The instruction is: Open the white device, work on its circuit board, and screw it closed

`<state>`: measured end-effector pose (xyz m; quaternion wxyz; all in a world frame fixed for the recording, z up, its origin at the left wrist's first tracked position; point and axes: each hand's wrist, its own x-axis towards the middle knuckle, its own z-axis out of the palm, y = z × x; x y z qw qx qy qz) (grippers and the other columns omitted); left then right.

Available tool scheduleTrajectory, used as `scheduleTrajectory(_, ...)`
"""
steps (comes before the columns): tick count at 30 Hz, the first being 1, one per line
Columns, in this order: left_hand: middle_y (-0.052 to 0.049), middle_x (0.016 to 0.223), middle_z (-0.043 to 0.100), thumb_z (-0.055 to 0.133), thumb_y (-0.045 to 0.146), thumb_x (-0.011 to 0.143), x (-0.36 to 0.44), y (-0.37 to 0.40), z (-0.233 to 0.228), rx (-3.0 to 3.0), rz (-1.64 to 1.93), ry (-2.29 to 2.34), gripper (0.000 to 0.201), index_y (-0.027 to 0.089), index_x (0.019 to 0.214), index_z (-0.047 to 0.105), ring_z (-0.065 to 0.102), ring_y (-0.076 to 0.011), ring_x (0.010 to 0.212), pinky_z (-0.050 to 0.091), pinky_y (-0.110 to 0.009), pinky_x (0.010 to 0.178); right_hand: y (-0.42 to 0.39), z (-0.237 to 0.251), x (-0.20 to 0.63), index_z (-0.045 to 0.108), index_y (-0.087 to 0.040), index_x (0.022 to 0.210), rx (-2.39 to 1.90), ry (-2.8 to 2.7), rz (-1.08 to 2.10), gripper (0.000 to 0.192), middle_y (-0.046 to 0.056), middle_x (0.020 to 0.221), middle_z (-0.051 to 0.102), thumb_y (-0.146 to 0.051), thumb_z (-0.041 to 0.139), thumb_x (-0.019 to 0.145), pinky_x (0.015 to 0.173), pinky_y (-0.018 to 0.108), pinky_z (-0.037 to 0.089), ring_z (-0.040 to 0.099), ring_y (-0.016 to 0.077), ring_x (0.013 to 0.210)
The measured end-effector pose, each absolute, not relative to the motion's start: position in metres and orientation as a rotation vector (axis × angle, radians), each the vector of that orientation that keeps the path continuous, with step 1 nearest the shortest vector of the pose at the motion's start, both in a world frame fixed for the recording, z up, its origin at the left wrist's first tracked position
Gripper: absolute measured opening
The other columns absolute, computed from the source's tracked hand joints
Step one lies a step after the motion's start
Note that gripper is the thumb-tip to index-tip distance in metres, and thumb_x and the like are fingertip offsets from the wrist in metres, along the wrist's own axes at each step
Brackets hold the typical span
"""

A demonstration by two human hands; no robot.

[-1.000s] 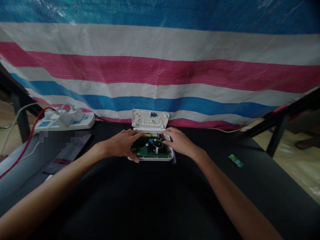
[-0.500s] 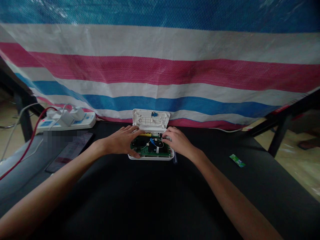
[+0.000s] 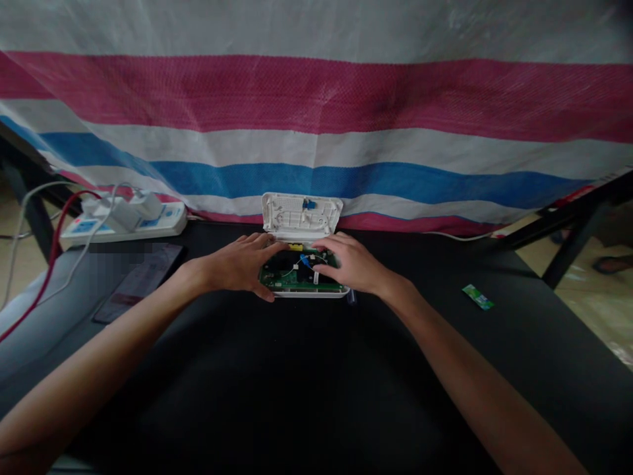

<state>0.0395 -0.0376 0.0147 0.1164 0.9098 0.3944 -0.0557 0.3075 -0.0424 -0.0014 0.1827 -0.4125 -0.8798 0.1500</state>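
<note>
Spread wide, my left hand point(image 3: 240, 266) clasps the left end of the white casing point(image 3: 311, 295), mid-frame, its green board point(image 3: 297, 286) and blue connector point(image 3: 305, 260) exposed; black tabletop point(image 3: 247, 382) runs from its front edge to the lower frame. On my right hand point(image 3: 353, 264), thumb and forefinger stand parted over the board; contact there I cannot tell.

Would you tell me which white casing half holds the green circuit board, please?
The near half, its green board between left hand and right hand; the far half, by the striped sheet, has none.
</note>
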Motion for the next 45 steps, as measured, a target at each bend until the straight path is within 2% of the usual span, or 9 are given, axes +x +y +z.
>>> scheduleTrajectory(4, -0.014, 0.151, 0.037, 0.079, 0.063, 0.062, 0.041, -0.038, 0.015, 2.669, -0.171, 1.158, 0.109, 0.026, 0.151, 0.026, 0.037, -0.0379, 0.136, 0.032, -0.045, 0.109, -0.047, 0.003, 0.302, 0.058, -0.018, 0.133, -1.138, -2.599, 0.603, 0.067, 0.014, 0.132, 0.061, -0.039, 0.081, 0.074, 0.107, 0.050, 0.040, 0.051, 0.0319, 0.126)
scheduleTrajectory(10, -0.014, 0.151, 0.038, 0.081, 0.058, 0.062, 0.045, -0.040, 0.023, 2.635, -0.177, 1.149, 0.107, 0.023, 0.150, 0.030, 0.036, -0.0367, 0.138, 0.030, -0.045, 0.112, -0.045, 0.005, 0.304, 0.053, -0.018, 0.140, -1.203, -2.650, 0.672, 0.079, 0.013, 0.139, 0.057, -0.040, 0.083, 0.070, 0.110, 0.048, 0.038, 0.048, 0.0321, 0.129)
scheduleTrajectory(18, -0.014, 0.150, 0.039, 0.082, 0.057, 0.060, 0.044, -0.038, 0.022, 2.629, -0.151, 1.121, 0.109, 0.023, 0.150, 0.030, 0.035, -0.0369, 0.139, 0.030, -0.046, 0.113, -0.040, 0.008, 0.306, 0.059, -0.020, 0.126, -1.113, -2.674, 0.710, 0.061, 0.011, 0.127, 0.062, -0.038, 0.079, 0.072, 0.105, 0.044, 0.041, 0.053, 0.0296, 0.120)
scheduleTrajectory(22, -0.015, 0.149, 0.040, 0.081, 0.060, 0.059, 0.042, -0.035, 0.020, 2.627, -0.127, 1.116, 0.109, 0.020, 0.148, 0.032, 0.037, -0.0370, 0.137, 0.032, -0.044, 0.112, -0.037, 0.005, 0.308, 0.057, -0.023, 0.117, -1.117, -2.614, 0.759, 0.057, 0.009, 0.122, 0.059, -0.042, 0.080, 0.069, 0.098, 0.042, 0.044, 0.053, 0.0279, 0.115)
scheduleTrajectory(29, -0.016, 0.151, 0.037, 0.077, 0.063, 0.060, 0.043, -0.035, 0.019, 2.638, -0.142, 1.124, 0.112, 0.019, 0.149, 0.027, 0.034, -0.0370, 0.139, 0.030, -0.044, 0.112, -0.036, 0.006, 0.307, 0.052, -0.022, 0.103, -1.129, -2.575, 0.793, 0.051, 0.007, 0.110, 0.059, -0.042, 0.081, 0.065, 0.088, 0.039, 0.045, 0.054, 0.0259, 0.104)
scheduleTrajectory(34, -0.016, 0.150, 0.037, 0.079, 0.061, 0.059, 0.044, -0.036, 0.022, 2.627, -0.143, 1.124, 0.110, 0.019, 0.148, 0.030, 0.034, -0.0378, 0.139, 0.030, -0.044, 0.112, -0.038, 0.008, 0.306, 0.051, -0.022, 0.101, -1.142, -2.575, 0.766, 0.050, 0.007, 0.109, 0.059, -0.041, 0.081, 0.065, 0.084, 0.037, 0.045, 0.054, 0.0252, 0.102)
scheduleTrajectory(45, -0.014, 0.143, 0.043, 0.083, 0.055, 0.058, 0.045, -0.036, 0.020, 2.642, -0.086, 1.083, 0.103, 0.021, 0.143, 0.037, 0.039, -0.0385, 0.134, 0.033, -0.047, 0.110, -0.035, 0.007, 0.307, 0.052, -0.022, 0.101, -1.160, -2.592, 0.774, 0.049, 0.007, 0.109, 0.058, -0.039, 0.081, 0.065, 0.088, 0.038, 0.044, 0.053, 0.0262, 0.103)
